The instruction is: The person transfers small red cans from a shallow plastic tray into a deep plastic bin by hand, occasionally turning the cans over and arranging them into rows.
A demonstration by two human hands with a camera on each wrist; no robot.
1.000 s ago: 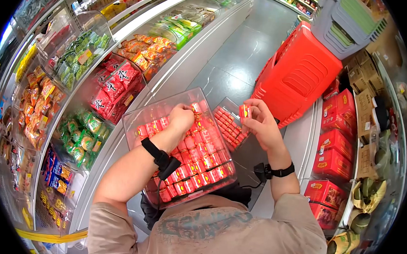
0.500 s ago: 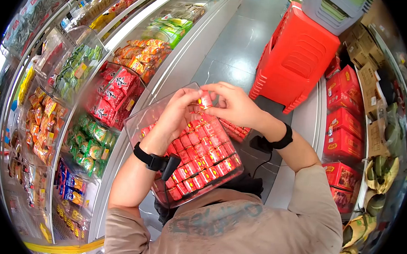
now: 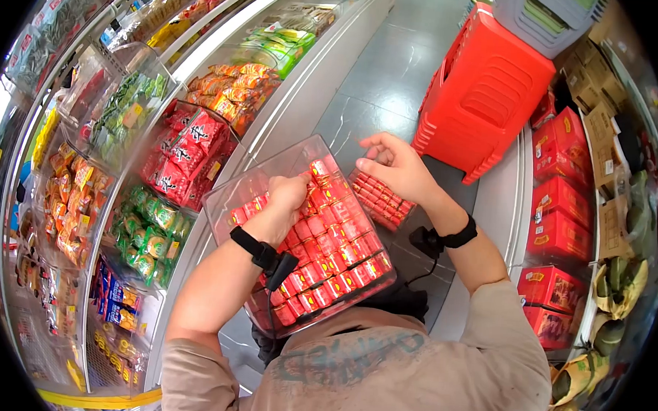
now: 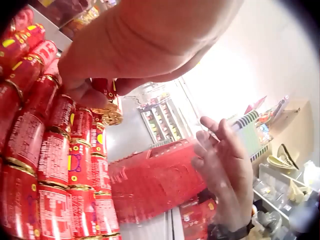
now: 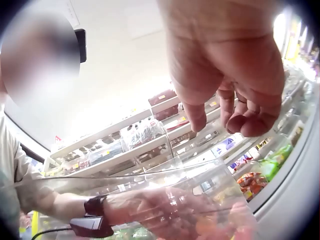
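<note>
A clear plastic bin leans against the person's front, packed with rows of red wrapped rolls. The left hand is down at the rows near the bin's far end. In the left wrist view, its thumb and fingers pinch a red roll with a gold end at the edge of the stacked rolls. The right hand is off to the right, fingers loosely bent and holding nothing. Below it, a smaller container of similar red rolls is partly covered by the hand.
Shelves on the left hold bins of red packets, green packets and orange packets. A stack of red plastic stools stands on the floor ahead. Red boxes line the right shelf.
The right hand first held a roll at the right, then brought it to the left hand over the bin. Now it has drawn back right without it, and the left hand is lower among the rows.
</note>
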